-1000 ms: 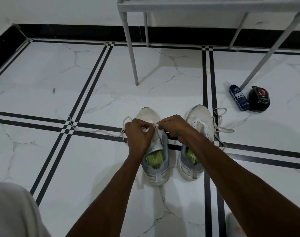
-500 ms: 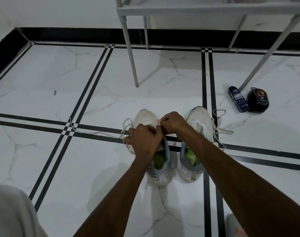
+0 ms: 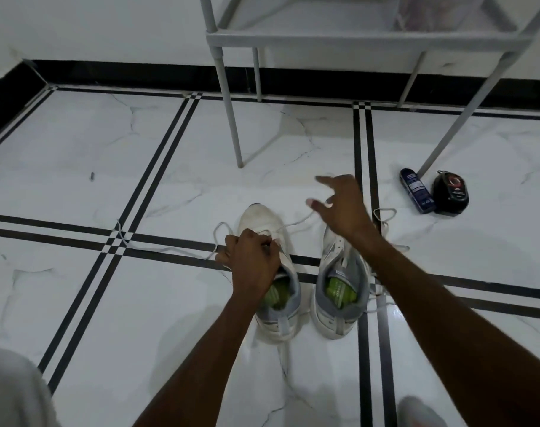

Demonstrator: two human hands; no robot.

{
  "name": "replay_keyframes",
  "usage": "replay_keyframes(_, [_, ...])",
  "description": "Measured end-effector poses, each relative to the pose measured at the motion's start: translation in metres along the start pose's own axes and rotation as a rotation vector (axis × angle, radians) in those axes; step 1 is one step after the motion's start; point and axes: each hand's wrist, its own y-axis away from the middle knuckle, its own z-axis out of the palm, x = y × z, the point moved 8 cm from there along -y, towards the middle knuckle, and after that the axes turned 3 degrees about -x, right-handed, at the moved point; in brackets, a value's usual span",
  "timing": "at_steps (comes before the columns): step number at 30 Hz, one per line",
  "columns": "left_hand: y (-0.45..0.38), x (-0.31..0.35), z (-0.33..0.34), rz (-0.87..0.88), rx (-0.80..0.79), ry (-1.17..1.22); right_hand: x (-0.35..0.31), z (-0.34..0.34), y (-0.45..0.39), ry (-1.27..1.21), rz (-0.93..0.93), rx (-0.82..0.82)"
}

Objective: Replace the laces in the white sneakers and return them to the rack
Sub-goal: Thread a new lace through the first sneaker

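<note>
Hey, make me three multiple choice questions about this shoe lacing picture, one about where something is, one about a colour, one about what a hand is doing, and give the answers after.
1. Where is the black case?
A. On the rack
B. On the floor beside the blue bottle
C. Inside a sneaker

2. What colour are the insoles?
A. Green
B. Red
C. Black

3. What is the right hand doing?
A. Gripping a rack leg
B. Resting flat on the floor
C. Pulling a lace out from the left sneaker

Answers: B, the case sits on the tiles right of the bottle; A, green shows in both shoe openings; C, the lace runs taut from shoe to raised fingers.
</note>
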Motion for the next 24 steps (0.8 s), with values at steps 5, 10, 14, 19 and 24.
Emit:
replay_keyframes(5, [0.001,0.008,0.0,0.087,-0.031,-0.044,-0.017,0.08,0.029,0.259,-0.091,-0.331])
replay_keyframes(10, [0.001,0.003,-0.002,0.101,-0.019,-0.053,0.004,-0.035,0.01,0.009,0.109,0.414])
replay_keyframes(14, [0.004,0.005,-0.004,0.121,-0.016,-0.07,-0.001,-0.09,0.005,0.056,0.121,0.606])
replay_keyframes(19, [0.001,0.007,0.001,0.11,-0.025,-0.056,-0.017,0.037,0.021,0.23,-0.091,-0.157])
replay_keyframes(24, [0.002,0.002,0.004,0.114,-0.029,-0.059,-0.019,0.077,0.03,0.408,-0.114,-0.299])
